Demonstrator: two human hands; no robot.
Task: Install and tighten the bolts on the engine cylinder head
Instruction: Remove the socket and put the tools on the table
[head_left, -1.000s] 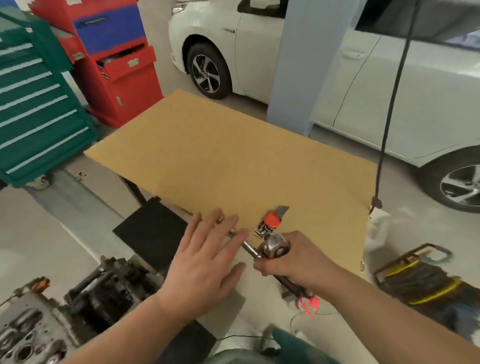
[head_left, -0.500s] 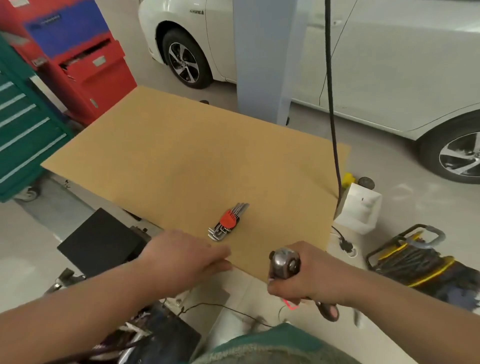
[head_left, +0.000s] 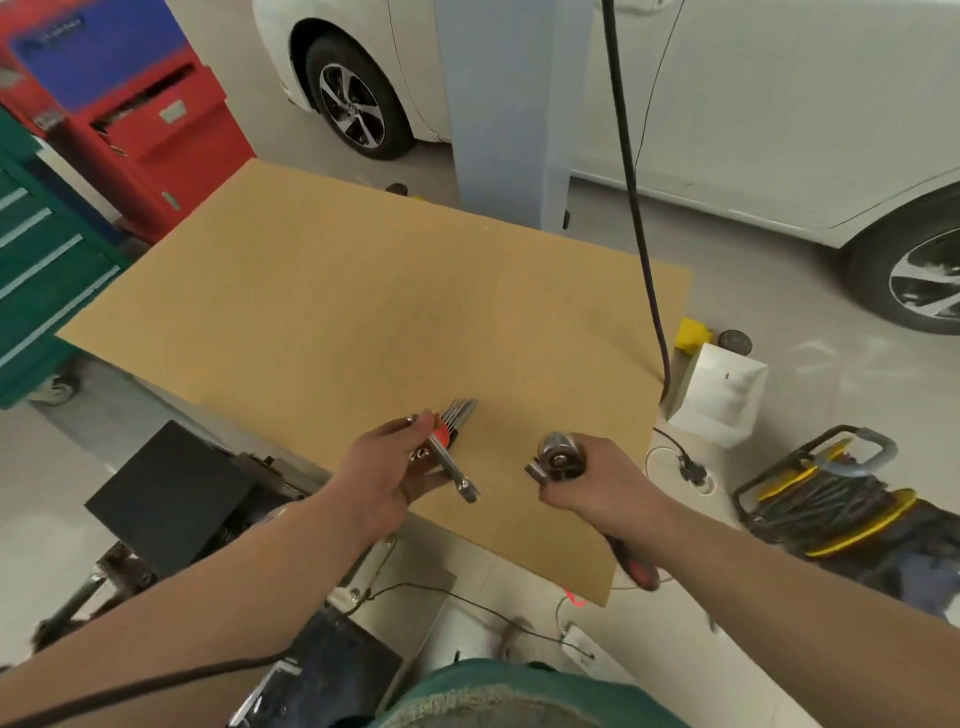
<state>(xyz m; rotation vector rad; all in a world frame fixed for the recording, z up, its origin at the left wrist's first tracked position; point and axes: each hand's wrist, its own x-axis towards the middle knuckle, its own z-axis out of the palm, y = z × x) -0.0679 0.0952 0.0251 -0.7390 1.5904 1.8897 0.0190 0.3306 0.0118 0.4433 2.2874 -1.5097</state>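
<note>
A chrome extension bar (head_left: 451, 466) is pinched by the left hand (head_left: 387, 475); a red-handled steel ratchet (head_left: 561, 460) is gripped by the right hand (head_left: 592, 480). Misaligned coupling could drop the bar.

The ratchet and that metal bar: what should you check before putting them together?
1. Ratchet held firmly in the right hand: ok.
2. Extension bar held in the left hand: ok.
3. Bar's end lined up with the ratchet head: not ok, they are apart.
4. Socket fitted on the bar: cannot tell.
5. Hex key set out of the way on the board: not ok, it lies right behind the left hand.
</note>
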